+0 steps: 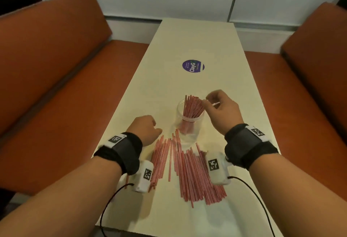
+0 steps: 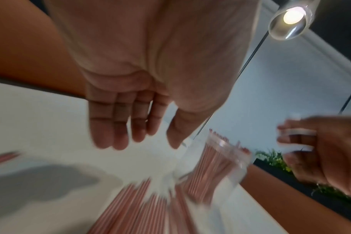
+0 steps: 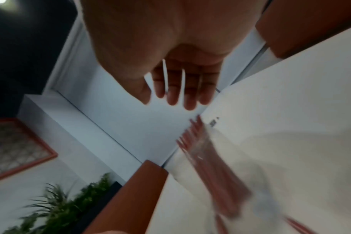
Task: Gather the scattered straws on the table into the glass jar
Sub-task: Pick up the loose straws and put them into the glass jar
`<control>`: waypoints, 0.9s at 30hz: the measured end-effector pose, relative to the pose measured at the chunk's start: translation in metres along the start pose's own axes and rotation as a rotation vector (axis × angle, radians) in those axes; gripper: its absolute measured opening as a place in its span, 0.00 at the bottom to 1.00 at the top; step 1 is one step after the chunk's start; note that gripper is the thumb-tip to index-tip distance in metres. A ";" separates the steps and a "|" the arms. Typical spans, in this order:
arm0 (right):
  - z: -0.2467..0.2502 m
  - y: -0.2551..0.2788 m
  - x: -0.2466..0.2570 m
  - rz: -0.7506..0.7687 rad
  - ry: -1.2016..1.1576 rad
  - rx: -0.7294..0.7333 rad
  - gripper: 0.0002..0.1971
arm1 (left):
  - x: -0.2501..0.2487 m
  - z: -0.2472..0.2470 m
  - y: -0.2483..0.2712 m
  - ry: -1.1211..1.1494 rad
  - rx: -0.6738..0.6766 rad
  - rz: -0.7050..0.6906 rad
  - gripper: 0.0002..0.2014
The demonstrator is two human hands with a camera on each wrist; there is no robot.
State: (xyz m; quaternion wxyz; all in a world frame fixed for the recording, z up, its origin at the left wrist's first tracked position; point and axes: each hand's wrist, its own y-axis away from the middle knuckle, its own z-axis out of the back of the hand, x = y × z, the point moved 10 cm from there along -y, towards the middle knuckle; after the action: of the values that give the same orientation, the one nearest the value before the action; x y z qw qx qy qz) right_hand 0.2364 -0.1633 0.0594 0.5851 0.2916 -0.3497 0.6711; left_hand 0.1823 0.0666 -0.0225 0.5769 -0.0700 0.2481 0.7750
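The jar (image 1: 189, 122) stands mid-table (image 1: 234, 90), packed with straws (image 1: 193, 108), with lots more loose straws (image 1: 195, 173) lying just near of it. Right hand (image 1: 221, 109) hovers over the jar's right side, fingers relaxed and holding nothing; left hand (image 1: 145, 130) is left of the jar, loosely spread and empty too.

The head camera is looking steeply down along the desk (image 1: 197, 45) from above its near end. Each wrist camera is peering out from under a palm, close and blurred, angling low across the desktop toward the far wall. All three are sharing the glass jar (image 1: 189, 122) of straws.
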 end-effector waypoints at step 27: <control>-0.062 0.106 -0.120 -0.384 0.608 0.427 0.12 | 0.002 -0.076 0.037 -0.023 0.062 0.096 0.08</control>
State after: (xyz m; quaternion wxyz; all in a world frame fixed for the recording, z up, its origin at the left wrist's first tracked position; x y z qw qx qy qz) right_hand 0.1500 -0.1905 -0.0869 0.7026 0.2551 0.0468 0.6627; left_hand 0.1336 0.0247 -0.0778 0.5438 -0.0310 0.2685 0.7945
